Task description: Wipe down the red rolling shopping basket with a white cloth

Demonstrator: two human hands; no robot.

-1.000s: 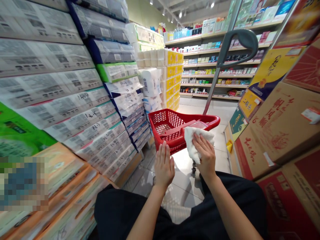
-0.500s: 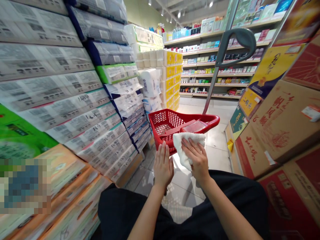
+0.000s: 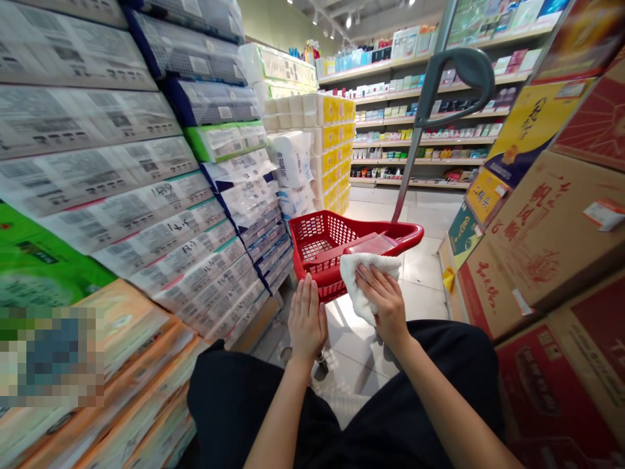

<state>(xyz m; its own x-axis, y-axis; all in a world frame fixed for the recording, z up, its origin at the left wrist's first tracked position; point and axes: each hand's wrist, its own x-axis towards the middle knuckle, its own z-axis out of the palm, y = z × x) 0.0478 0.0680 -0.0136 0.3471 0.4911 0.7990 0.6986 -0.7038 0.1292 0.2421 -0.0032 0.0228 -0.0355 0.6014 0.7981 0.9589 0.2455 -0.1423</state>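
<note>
A red shopping basket [image 3: 319, 268] with perforated walls stands in front of me, a grey pull handle [image 3: 456, 85] rising from its right side on a metal pole. My right hand [image 3: 383, 293] holds a white cloth [image 3: 355, 283] against the basket's near right side, its fingers laid over the fabric. Below the basket's near left corner is my left hand [image 3: 306, 319]. Its fingers are stretched out side by side, fingertips at the red rim, and they hold nothing. The part of the basket behind the cloth is hidden.
Stacked tissue packs [image 3: 195, 260] rise close on my left, with orange packs [image 3: 122, 378] nearer me. Cardboard boxes [image 3: 551, 228] line the right. Stocked shelves [image 3: 424, 140] stand at the back beyond the tiled floor [image 3: 424, 299]. My knees flank the space below the basket.
My left hand has shifted a little left along the basket's near edge. The cloth and my right hand stay at the near right side. The whole view has shifted slightly.
</note>
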